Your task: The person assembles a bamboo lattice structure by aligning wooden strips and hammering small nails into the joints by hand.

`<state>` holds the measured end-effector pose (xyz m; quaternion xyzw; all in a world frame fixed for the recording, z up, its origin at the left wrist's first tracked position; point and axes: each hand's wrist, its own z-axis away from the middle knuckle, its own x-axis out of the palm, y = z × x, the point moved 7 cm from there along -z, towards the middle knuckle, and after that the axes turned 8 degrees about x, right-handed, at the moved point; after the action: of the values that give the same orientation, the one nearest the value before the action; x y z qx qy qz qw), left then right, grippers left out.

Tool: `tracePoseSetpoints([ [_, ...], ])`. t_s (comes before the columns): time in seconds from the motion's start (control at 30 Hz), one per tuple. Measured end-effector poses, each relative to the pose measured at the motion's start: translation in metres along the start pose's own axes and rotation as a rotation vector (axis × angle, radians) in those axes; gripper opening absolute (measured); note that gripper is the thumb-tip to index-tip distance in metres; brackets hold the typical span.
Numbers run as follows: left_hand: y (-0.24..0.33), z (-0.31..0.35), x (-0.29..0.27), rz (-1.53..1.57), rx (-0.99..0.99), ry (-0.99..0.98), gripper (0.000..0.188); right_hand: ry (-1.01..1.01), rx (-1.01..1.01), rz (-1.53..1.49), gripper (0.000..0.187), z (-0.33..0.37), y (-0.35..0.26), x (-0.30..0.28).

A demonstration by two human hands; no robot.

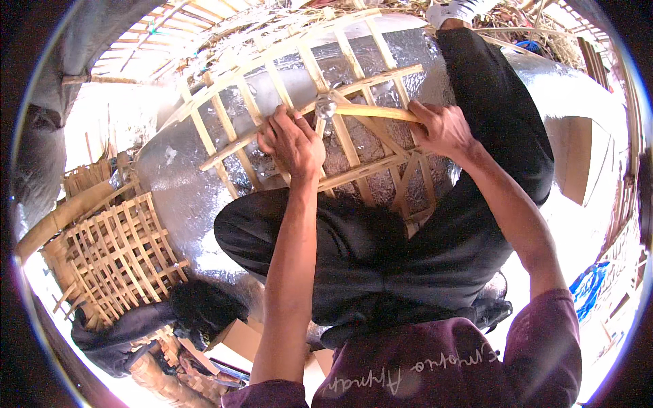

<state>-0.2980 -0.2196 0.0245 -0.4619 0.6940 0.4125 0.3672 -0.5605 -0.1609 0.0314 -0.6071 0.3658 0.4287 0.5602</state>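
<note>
A lattice of pale bamboo strips [350, 146] rests across my lap and legs, slanting up to the right. My right hand [442, 129] is closed around the end of a hammer's wooden handle [377, 111]. The round, shiny hammer head [326, 106] is over the upper crosswise strip, just right of my left hand [294, 143]. That left hand lies on the same strip with its fingers curled over it. Whether a small piece is pinched under those fingertips is hidden.
Silvery foil-like sheeting [183, 166] spreads under the lattice. To the left stands a woven bamboo panel [122, 251], with a person in dark clothes [129, 333] below it. A blue plastic bag [589, 289] lies at right, near a cardboard box [578, 160]. Bamboo scraps [524, 30] litter the far side.
</note>
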Motion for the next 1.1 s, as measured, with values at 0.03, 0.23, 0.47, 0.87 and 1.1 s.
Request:
tracePoseSetpoints([
  [0.03, 0.0, 0.003, 0.002, -0.005, 0.002, 0.005, 0.025, 0.009, -0.033, -0.029, 0.033, 0.003, 0.0, -0.001],
  [0.23, 0.002, 0.005, 0.001, -0.023, 0.079, 0.067, 0.027, 0.058, -0.216, -0.117, 0.031, 0.015, -0.014, -0.018],
  [0.47, 0.008, 0.006, 0.0, -0.048, 0.106, -0.072, 0.023, 0.061, 0.017, -0.034, 0.035, 0.031, -0.021, -0.029],
  [0.87, -0.006, -0.001, -0.002, -0.188, 0.112, -0.07, 0.022, 0.13, 0.081, -0.05, 0.027, 0.056, -0.016, -0.068],
  [1.1, -0.008, 0.003, -0.01, -0.167, 0.118, 0.013, 0.014, 0.049, 0.14, -0.039, 0.037, 0.048, -0.012, -0.054],
])
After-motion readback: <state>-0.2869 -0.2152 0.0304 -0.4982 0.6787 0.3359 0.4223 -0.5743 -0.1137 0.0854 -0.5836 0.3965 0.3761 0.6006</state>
